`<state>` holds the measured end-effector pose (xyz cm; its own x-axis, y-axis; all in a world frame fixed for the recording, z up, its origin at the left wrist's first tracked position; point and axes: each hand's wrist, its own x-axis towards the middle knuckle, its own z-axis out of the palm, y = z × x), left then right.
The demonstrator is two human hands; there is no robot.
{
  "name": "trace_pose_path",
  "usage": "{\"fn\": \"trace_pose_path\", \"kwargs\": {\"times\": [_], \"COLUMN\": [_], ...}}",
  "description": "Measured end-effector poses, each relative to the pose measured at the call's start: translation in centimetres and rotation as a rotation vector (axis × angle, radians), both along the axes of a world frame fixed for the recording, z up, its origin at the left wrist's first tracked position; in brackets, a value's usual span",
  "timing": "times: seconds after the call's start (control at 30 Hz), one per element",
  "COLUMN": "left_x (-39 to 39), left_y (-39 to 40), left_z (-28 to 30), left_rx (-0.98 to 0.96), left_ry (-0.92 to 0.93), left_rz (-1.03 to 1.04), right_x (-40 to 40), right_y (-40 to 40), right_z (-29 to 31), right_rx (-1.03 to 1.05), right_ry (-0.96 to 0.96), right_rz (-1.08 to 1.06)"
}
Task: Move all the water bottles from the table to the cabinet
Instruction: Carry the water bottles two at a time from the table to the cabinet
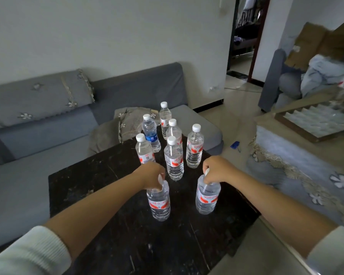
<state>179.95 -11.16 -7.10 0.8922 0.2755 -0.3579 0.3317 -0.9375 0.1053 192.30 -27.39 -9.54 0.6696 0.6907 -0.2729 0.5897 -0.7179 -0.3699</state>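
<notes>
Several clear water bottles with white caps stand on a dark wooden table (111, 195). My left hand (152, 174) grips the neck of the near left bottle (159, 203), which has a red label. My right hand (216, 169) holds the neck of the near right bottle (207, 197), also red-labelled. Both bottles stand upright on the table. Behind them is a middle bottle (174, 158), with a blue-labelled bottle (151, 133) and others farther back. No cabinet is in view.
A grey sofa (38, 124) wraps the table's left and far sides, with a crumpled cloth (115, 130) on it. To the right are a patterned covered seat (298, 165), a framed tray (316, 120), boxes and an open doorway (244, 40).
</notes>
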Motion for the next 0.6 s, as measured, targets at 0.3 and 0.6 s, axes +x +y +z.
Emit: {"fn": "trace_pose_path", "kwargs": {"times": [0.3,0.6], "left_x": [3.7,4.4], "left_y": [-7.0,-16.8], "left_z": [1.1,0.7], "left_rx": [-0.012,-0.012], "left_ry": [-0.073,-0.118], "left_rz": [-0.394,-0.93], "right_x": [-2.5,-12.5], "right_y": [-8.2,-17.9], "right_z": [2.4,1.5], "right_rx": [-0.008,0.078], "right_ry": [-0.022,-0.021], "right_rz": [-0.155,-0.64]}}
